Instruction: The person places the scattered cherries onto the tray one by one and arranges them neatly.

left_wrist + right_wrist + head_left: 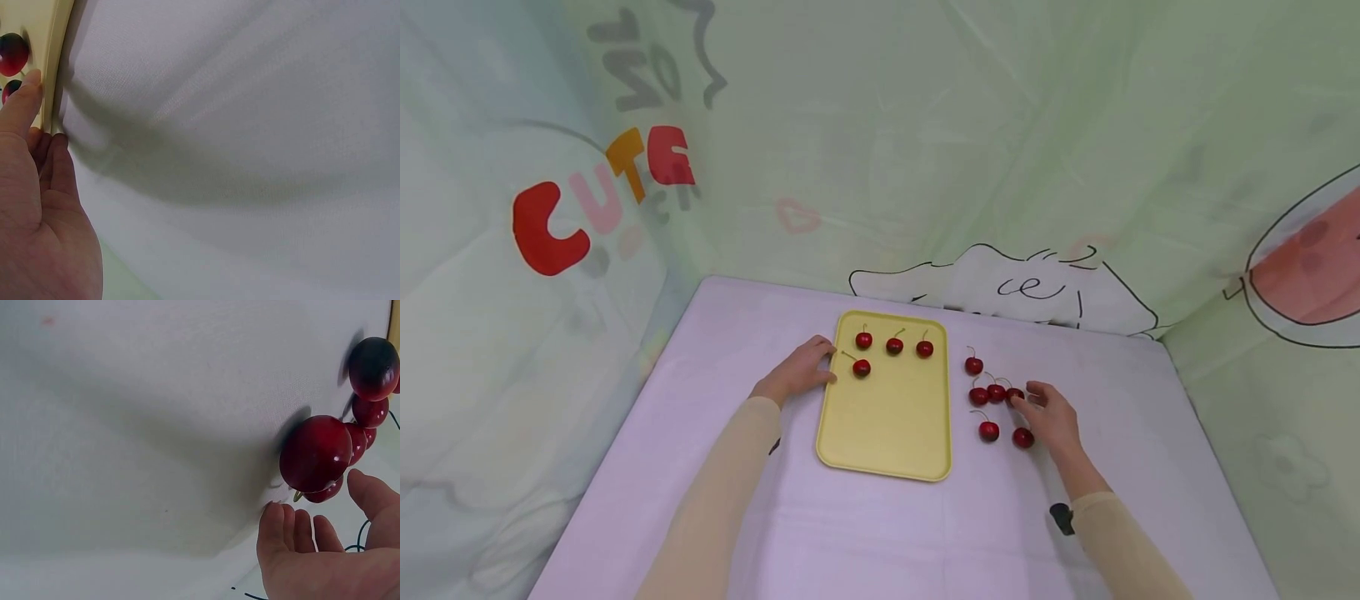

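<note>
Figure: the left hand (803,367) holds the yellow tray (886,427) while the right hand (1056,421) reaches for a cherry (1014,394) to the tray's right.
A printed backdrop (887,150) rises beyond the tray, and a lilac table cover (857,533) surrounds it. The left hand grips the tray's left rim; light pressure should suffice. The right hand's fingers and thumb are parted around its cherry; contact cannot be told. Best practice would be to close fingertips squarely on the fruit. Four cherries lie on the tray's far half; six lie to its right. Likely obstacles: the neighbouring cherry (996,392) close against the tray side of the reached-for one, the nearer cherry (1023,437) below the hand, and, smallest, the thin stem (1004,381).
</note>
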{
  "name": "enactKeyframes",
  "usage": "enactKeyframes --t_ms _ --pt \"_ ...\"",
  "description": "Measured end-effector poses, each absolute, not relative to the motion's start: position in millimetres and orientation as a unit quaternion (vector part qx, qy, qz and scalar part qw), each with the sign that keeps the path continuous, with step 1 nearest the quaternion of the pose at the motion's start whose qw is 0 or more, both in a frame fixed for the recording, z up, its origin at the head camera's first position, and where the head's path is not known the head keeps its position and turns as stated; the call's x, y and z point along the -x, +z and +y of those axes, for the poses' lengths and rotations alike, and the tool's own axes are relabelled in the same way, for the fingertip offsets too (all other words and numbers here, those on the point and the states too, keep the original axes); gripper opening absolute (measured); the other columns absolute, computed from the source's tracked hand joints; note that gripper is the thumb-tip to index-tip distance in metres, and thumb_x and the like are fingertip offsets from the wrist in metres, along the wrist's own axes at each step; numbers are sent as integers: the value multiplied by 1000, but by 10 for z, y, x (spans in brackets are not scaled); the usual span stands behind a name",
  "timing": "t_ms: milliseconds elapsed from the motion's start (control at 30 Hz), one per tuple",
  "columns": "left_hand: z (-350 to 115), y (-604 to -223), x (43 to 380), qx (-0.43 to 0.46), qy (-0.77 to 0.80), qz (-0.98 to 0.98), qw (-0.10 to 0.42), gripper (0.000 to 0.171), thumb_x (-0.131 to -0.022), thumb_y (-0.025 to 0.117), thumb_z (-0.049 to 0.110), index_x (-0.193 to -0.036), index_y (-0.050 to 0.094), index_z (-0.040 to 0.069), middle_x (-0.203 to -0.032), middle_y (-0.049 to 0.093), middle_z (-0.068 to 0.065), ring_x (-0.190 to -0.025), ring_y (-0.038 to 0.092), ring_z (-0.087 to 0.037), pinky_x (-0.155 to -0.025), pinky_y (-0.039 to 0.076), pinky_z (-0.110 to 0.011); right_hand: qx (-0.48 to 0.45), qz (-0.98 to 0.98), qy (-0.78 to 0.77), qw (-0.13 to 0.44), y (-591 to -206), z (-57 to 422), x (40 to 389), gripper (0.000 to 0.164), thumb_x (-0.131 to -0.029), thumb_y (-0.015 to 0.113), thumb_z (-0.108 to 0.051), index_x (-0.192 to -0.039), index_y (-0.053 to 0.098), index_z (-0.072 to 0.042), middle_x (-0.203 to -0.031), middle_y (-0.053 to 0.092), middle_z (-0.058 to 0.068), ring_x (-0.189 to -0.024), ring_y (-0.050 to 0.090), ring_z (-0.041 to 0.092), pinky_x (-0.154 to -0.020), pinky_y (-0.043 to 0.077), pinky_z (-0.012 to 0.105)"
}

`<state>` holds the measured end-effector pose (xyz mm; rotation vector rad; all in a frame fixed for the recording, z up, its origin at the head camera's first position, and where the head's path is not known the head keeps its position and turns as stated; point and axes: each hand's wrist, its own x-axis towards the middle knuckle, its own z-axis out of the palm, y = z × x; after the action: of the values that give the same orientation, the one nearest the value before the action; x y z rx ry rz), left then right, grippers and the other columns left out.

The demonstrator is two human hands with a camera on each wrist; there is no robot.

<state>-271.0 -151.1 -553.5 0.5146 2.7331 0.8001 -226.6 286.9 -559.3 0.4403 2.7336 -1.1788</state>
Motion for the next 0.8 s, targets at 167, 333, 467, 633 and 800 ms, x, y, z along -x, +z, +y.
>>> enactKeyframes --t_ms 167,333,467,633,800 --pt "-1507 -5523 2719 -175 268 939 127 54 -92 70 21 -136 51 -4 -138 45 -15 -130 45 -27 -115 33 -36 -144 906 -391 75 -5577 2854 2293 59 -98 60 -28 -147 38 -3 -144 42 25 -132 41 41 -106 42 53" --pt "-1508 -5517 2707 -176 269 939 125 53 -92 70 20 -136 51 -4 -137 45 -15 -129 45 -27 -114 34 -37 -145 905 -393 75 -5589 2830 2318 56 -98 60 -25 -146 39 -4 -142 45 25 -129 44 40 -105 44 52" --pt "-1513 -5522 2710 -178 269 938 125 53 -92 70 20 -135 51 -4 -137 45 -14 -130 44 -27 -115 33 -37 -143 907 -390 72 -5595 2808 2321 54 -98 60 -22 -145 42 -3 -140 47 25 -127 45 40 -105 44 51" --pt "-1507 -5527 2721 -171 269 939 130 54 -92 70 22 -136 51 -2 -138 45 -13 -130 44 -26 -115 33 -36 -144 912 -379 64 -5579 2776 2307 49 -97 61 -19 -141 47 -4 -135 50 24 -123 47 38 -100 49 49" --pt "-1506 -5533 2724 -169 268 940 128 53 -92 70 21 -136 51 -2 -138 45 -13 -129 44 -27 -115 33 -36 -145 916 -370 56 -5560 2754 2287 45 -97 61 -19 -138 50 -4 -131 53 22 -118 49 36 -93 54 47"
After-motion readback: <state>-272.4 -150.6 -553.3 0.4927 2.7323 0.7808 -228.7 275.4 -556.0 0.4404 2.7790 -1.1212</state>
